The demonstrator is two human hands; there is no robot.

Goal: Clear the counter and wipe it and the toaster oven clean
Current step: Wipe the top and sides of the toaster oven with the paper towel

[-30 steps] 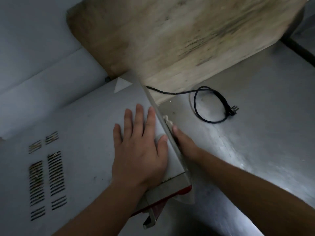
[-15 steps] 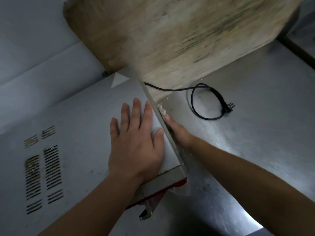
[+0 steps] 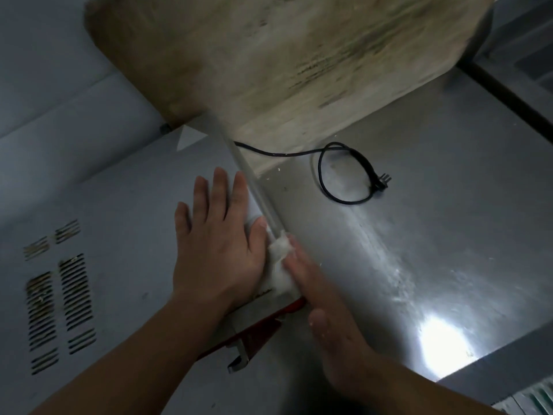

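While the left hand [image 3: 220, 250] lies flat, fingers toward 12 o'clock, steadying the toaster oven [image 3: 119, 235], the right hand [image 3: 311, 283] presses a white cloth [image 3: 279, 265] with straight fingers against its side.

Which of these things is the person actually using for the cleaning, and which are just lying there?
In use:
toaster oven, steadied by the flat left hand
white cloth, pressed along the oven's side edge by the right hand
steel counter

Lying about:
black power cord, loose and unplugged on the counter
wooden cutting board at the back
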